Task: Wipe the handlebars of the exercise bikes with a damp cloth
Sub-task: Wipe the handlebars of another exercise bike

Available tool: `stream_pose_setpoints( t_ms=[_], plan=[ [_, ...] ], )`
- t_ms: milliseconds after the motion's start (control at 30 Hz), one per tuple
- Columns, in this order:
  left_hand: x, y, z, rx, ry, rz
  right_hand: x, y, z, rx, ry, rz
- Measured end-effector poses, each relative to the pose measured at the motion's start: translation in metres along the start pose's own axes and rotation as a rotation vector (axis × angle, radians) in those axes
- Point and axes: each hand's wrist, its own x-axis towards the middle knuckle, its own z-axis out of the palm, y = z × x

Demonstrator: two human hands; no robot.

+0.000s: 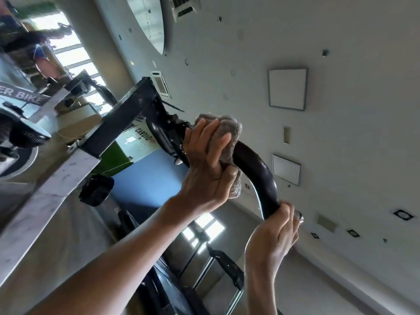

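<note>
The view is tilted and looks upward. A black curved handlebar (254, 169) of an exercise bike runs from the black stem (127, 114) down to the lower right. My left hand (204, 164) grips a grey cloth (229, 130) wrapped round the upper part of the bar, fingers over the top and thumb underneath. My right hand (272, 233) grips the lower end of the same bar, fingers curled round it. The bar's tip is hidden inside that hand.
The bike's silver frame (45, 189) and a panel lettered "BIKE" (27, 96) fill the left. More gym equipment (216, 264) stands below the hands. A person (27, 42) is far off at upper left. Ceiling with lights lies behind.
</note>
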Motion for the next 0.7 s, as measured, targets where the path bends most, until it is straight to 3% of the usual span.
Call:
stream_pose_setpoints(
  t_ms=[200,433,600,700],
  plan=[
    [0.002,0.02,0.0,0.01,-0.028,0.155,0.003,0.002,-0.002,-0.01,-0.001,-0.023],
    [0.006,0.023,0.005,-0.036,0.052,0.05,0.01,0.014,-0.005,-0.012,-0.094,-0.103],
    [-0.012,0.042,0.022,-0.016,0.071,0.126,0.021,0.035,-0.017,0.034,-0.23,-0.33],
    [-0.024,0.035,0.014,0.144,-0.041,0.348,0.04,0.059,-0.029,0.105,-0.272,-0.513]
  ],
)
